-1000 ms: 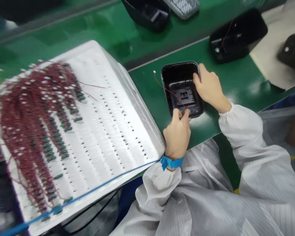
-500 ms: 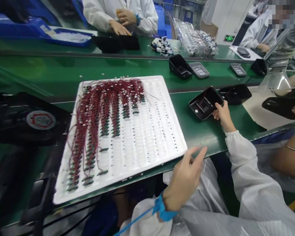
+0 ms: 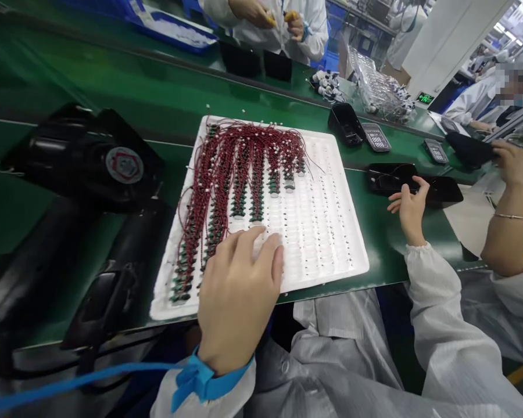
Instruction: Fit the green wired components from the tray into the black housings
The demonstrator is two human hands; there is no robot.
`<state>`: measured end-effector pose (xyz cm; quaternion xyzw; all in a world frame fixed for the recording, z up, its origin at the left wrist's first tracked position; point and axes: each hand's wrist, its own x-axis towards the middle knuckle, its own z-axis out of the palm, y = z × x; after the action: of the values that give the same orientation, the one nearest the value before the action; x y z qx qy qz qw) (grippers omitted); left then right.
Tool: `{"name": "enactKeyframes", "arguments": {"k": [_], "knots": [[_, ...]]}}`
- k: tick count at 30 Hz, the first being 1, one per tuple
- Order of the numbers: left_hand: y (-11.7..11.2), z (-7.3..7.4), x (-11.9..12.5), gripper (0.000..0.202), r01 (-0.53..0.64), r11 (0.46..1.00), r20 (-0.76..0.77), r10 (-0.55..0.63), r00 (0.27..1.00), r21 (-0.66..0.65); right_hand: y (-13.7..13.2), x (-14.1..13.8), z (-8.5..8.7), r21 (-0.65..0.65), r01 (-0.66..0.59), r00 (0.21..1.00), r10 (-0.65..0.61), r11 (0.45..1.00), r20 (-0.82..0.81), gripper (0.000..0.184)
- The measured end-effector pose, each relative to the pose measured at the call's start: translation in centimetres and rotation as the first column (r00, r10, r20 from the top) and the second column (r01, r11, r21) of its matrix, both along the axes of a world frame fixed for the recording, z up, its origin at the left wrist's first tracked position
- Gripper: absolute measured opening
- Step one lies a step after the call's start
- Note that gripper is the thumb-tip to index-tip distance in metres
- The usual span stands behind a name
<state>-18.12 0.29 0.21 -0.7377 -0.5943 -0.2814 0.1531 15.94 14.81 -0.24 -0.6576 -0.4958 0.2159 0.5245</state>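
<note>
My left hand (image 3: 239,284), with a blue wrist strap (image 3: 213,377), reaches over the white foam tray (image 3: 331,255), fingers stretched forward. Its fingertips are partly hidden, and I see nothing held. Small green circuit boards (image 3: 257,203) stand in rows in the tray, their dark red wires (image 3: 244,139) bunched toward the far side. My right hand (image 3: 409,212) hovers open with spread fingers just in front of a black plastic housing (image 3: 386,177). Another black housing (image 3: 444,190) lies right beside it.
A black tool-like device with a red-and-white emblem (image 3: 124,165) stands left of the tray. Farther back are a black housing (image 3: 346,125), a display panel (image 3: 377,138) and bagged parts (image 3: 381,84). At the right, a co-worker's hand (image 3: 514,162) holds a dark part; another person works opposite.
My left hand has moved left and forward, over the tray. My right hand has let go of the black housing, which sits farther back. The view has tilted and shifted left.
</note>
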Motion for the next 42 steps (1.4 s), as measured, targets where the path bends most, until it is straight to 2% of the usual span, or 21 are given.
{"name": "enactKeyframes", "arguments": {"k": [4, 7, 9, 12, 14, 17, 20, 22, 25, 28, 32, 35, 37, 40, 42], "knots": [[-0.2, 0.3, 0.3, 0.022, -0.009, 1.0, -0.023, 0.009, 1.0, 0.017, 1.8, -2.1, 1.4, 0.01, -0.145, 0.966, 0.139, 0.989, 0.22, 0.028], [-0.3, 0.5, 0.2, 0.02, -0.015, 0.999, -0.024, 0.016, 1.0, 0.039, 6.0, -3.4, 2.1, -0.057, -0.229, 0.879, 0.232, 0.972, 0.416, 0.018], [-0.3, 0.5, 0.2, 0.02, -0.01, 0.999, -0.02, 0.011, 1.0, 0.053, 9.9, -4.4, 2.1, -0.11, -0.254, 0.774, 0.27, 0.961, 0.572, 0.02], [-0.3, 0.3, 0.1, 0.02, -0.003, 0.998, -0.007, 0.004, 1.0, 0.056, 16.0, -6.2, 1.3, -0.219, -0.242, 0.568, 0.322, 0.945, 0.758, 0.038], [-0.2, 0.2, 0.1, 0.02, -0.004, 0.999, 0.002, 0.004, 1.0, 0.051, 19.4, -7.6, 0.4, -0.292, -0.229, 0.467, 0.368, 0.929, 0.804, 0.046], [-0.2, 0.1, 0.0, 0.021, -0.006, 0.999, 0.01, 0.006, 1.0, 0.039, 22.4, -9.6, -1.2, -0.355, -0.237, 0.408, 0.425, 0.904, 0.808, 0.041], [-0.3, 0.1, 0.0, 0.022, -0.004, 1.0, 0.013, 0.003, 1.0, 0.031, 23.2, -11.0, -2.3, -0.37, -0.245, 0.374, 0.44, 0.896, 0.816, 0.032], [-0.3, 0.1, 0.0, 0.023, -0.008, 1.0, 0.017, 0.007, 1.0, 0.029, 23.0, -11.6, -2.5, -0.357, -0.253, 0.363, 0.43, 0.899, 0.826, 0.033], [-0.3, 0.1, 0.1, 0.025, -0.027, 0.999, 0.029, 0.026, 0.999, 0.028, 22.3, -12.0, -1.8, -0.339, -0.291, 0.349, 0.429, 0.895, 0.833, 0.033], [-0.3, -0.1, 0.2, 0.025, -0.036, 0.999, 0.027, 0.036, 0.999, 0.028, 21.1, -11.5, 0.0, -0.295, -0.346, 0.362, 0.417, 0.89, 0.833, 0.032], [-0.3, -0.4, 0.1, 0.029, -0.029, 1.0, 0.041, 0.029, 0.999, -0.009, 18.2, -8.7, 3.3, -0.174, -0.395, 0.466, 0.36, 0.902, 0.808, 0.036], [0.0, -0.8, 0.0, 0.032, -0.03, 0.998, 0.036, 0.032, 0.999, -0.057, 14.6, -5.6, 5.8, -0.084, -0.453, 0.578, 0.364, 0.888, 0.73, 0.025], [0.4, -0.8, -0.1, 0.032, -0.026, 0.996, 0.015, 0.028, 1.0, -0.09, 11.5, -3.5, 7.1, -0.011, -0.49, 0.625, 0.36, 0.872, 0.692, 0.016], [0.9, -0.3, -0.4, 0.033, 0.021, 0.988, -0.065, -0.031, 0.997, -0.151, 5.7, -1.4, 7.9, 0.073, -0.5, 0.619, 0.297, 0.863, 0.727, 0.013], [1.3, 0.6, -0.6, 0.034, 0.019, 0.977, -0.144, -0.05, 0.988, -0.21, 1.4, -0.7, 7.2, 0.081, -0.495, 0.59, 0.265, 0.865, 0.763, 0.017]]}}
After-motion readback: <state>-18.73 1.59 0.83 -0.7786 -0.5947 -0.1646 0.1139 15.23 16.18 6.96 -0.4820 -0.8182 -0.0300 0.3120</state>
